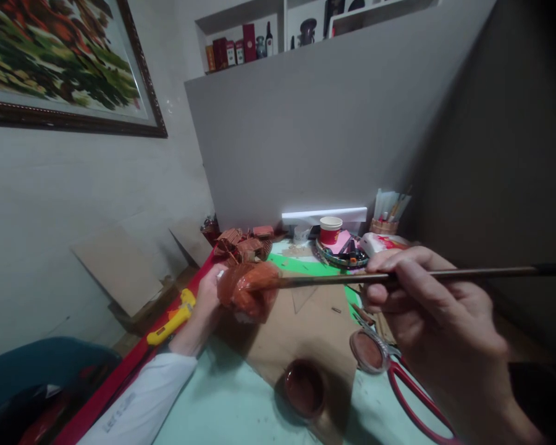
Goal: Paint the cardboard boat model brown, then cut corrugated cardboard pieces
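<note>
My right hand is closed around the handle of a long thin paintbrush, held level and pointing left. The brush's tip end meets a glossy reddish-brown painted piece, whose exact kind I cannot make out. My left hand grips that piece from its left side, with most of the fingers hidden behind it. Below them, an open jar of dark brown paint stands on a cardboard sheet. A round lid smeared with brown lies near my right hand, beside red-handled scissors.
A yellow glue gun lies at the table's left edge. Several brown model pieces sit behind my left hand. Farther back are a red and white paper cup, a tray of tools and a brush holder. A grey panel rises behind.
</note>
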Demonstrator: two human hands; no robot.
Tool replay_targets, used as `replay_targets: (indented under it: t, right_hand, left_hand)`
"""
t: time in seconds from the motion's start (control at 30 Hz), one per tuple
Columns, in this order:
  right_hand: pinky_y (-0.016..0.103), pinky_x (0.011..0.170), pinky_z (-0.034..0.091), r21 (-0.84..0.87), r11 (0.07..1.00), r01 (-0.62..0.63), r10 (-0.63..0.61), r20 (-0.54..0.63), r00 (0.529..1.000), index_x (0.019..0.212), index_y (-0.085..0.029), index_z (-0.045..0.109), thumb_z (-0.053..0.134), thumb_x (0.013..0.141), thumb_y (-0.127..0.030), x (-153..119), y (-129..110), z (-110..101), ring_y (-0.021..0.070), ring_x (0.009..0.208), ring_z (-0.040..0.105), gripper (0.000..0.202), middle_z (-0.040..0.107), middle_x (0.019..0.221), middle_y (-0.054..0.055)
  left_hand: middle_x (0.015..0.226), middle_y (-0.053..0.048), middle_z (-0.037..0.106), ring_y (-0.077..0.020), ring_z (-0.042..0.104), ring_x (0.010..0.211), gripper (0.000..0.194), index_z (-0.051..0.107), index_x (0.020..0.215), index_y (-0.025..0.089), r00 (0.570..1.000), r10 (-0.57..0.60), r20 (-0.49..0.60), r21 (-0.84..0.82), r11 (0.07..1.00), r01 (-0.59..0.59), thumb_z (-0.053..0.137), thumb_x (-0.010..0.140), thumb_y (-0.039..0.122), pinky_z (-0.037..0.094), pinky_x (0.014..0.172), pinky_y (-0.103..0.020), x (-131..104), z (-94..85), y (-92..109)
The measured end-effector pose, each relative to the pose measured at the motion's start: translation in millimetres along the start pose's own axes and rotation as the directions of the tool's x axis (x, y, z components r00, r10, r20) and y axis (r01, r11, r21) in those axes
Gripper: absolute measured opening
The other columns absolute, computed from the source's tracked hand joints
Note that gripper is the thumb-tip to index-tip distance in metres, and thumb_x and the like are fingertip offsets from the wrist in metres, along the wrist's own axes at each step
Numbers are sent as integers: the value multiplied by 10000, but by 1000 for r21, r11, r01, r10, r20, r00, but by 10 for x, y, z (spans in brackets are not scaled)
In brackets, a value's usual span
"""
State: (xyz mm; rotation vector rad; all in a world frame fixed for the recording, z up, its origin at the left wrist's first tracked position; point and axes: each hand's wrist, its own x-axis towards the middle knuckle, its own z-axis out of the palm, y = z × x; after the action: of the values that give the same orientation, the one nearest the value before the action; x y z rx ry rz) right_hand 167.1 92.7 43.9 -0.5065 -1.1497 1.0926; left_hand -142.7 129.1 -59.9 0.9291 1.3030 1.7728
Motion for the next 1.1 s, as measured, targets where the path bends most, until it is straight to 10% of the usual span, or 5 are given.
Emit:
replay_targets:
  t: [0.3, 1.1]
  right_hand:
    - [155, 556, 555, -15, 998, 66, -66, -21, 998, 757, -172, 700, 678, 875, -252, 49, 30, -15, 87, 622, 631, 144, 631, 890, 30]
    - [174, 530, 532, -3, 992, 129, -128, -186, 974, 734, -173, 698, 656, 854, -189, 90, -55, -57, 96, 599, 623, 128, 655, 838, 48]
  left_hand:
    - [623, 21, 635, -187, 616, 623, 333, 638, 763, 202, 999, 24, -29, 1, 1000, -24, 823, 532, 353, 448, 538, -257, -192, 139, 105]
    - [617, 44, 600, -115, 540, 573, 242, 609, 729, 174, 999, 9, -37, 34, 999, -8, 786, 585, 257, 378, 526, -210, -87, 51, -39]
